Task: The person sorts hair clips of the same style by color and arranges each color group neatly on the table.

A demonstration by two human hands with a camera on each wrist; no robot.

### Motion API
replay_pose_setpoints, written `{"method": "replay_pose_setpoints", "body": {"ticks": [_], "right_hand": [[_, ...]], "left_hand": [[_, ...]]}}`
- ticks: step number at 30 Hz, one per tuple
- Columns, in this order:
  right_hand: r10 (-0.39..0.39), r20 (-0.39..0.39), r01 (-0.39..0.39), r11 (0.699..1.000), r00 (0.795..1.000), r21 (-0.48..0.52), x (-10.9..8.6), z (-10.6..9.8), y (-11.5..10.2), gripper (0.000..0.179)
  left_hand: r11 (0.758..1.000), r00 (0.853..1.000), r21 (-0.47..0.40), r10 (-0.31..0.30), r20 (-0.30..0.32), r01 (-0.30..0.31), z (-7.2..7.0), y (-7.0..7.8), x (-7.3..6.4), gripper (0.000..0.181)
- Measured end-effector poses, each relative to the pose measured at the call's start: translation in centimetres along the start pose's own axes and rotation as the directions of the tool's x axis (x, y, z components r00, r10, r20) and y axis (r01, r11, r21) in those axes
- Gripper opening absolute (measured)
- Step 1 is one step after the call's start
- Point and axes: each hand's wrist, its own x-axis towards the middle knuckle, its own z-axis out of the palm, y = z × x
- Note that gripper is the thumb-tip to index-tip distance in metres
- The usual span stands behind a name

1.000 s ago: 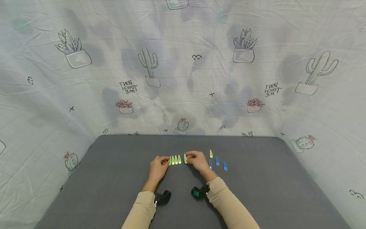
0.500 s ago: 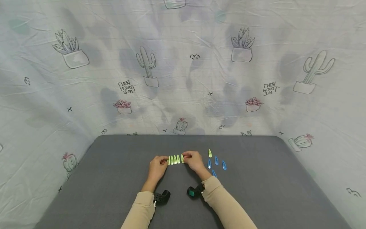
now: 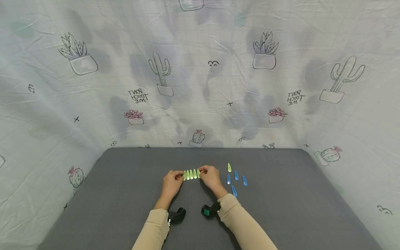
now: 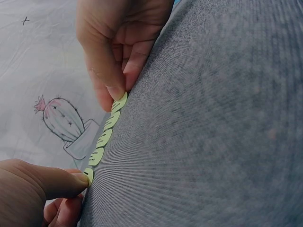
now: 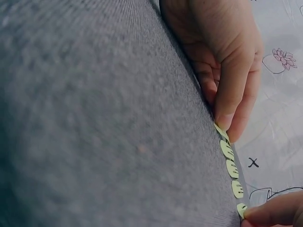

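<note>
Several yellow-green snap hair clips (image 3: 191,174) lie side by side in a short row on the grey table. My left hand (image 3: 172,183) pinches the leftmost clip (image 4: 88,175) between thumb and forefinger. At the other end, my right hand (image 3: 211,177) pinches the rightmost clip (image 3: 198,173), which stands close beside its neighbour. The right wrist view shows the row from the side, with a narrow gap before the clip under my right fingertips (image 5: 251,214). The fingers partly cover both end clips.
Right of my right hand lie one loose yellow-green clip (image 3: 229,167) and several blue clips (image 3: 236,175). A patterned cloth (image 3: 200,86) hangs behind the grey tabletop (image 3: 140,163). Black wrist cameras (image 3: 177,215) sit inside both forearms.
My right hand has moved left, bringing its yellow-green clip up to the end of the row. The blue clip nearest my right wrist has come fully into view. My left hand has stayed put.
</note>
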Motion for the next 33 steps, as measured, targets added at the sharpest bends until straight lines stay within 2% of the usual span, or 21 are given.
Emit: {"method": "replay_pose_setpoints", "body": {"ticks": [5,15,27,33], "right_hand": [[-0.02,-0.007,0.02,1.0,1.0,-0.006,-0.2,0.1,0.1,0.021],[-0.012,0.013,0.011,0.999,1.0,0.049,-0.6,0.0,0.4,0.023],[-0.023,0.061,0.013,0.987,0.998,0.162,-1.6,-0.8,1.1,0.028],[-0.031,0.077,0.014,0.978,0.997,0.21,-1.8,-1.9,1.2,0.032]], "left_hand": [[1.0,1.0,-0.003,0.002,-0.002,-0.002,0.0,0.0,0.0,0.016],[1.0,1.0,-0.003,0.009,0.0,-0.009,0.0,0.0,0.0,0.015],[1.0,1.0,-0.001,-0.002,0.001,0.002,-0.1,0.3,0.0,0.016],[1.0,1.0,-0.001,-0.014,-0.005,0.014,-0.1,0.4,0.0,0.016]]}}
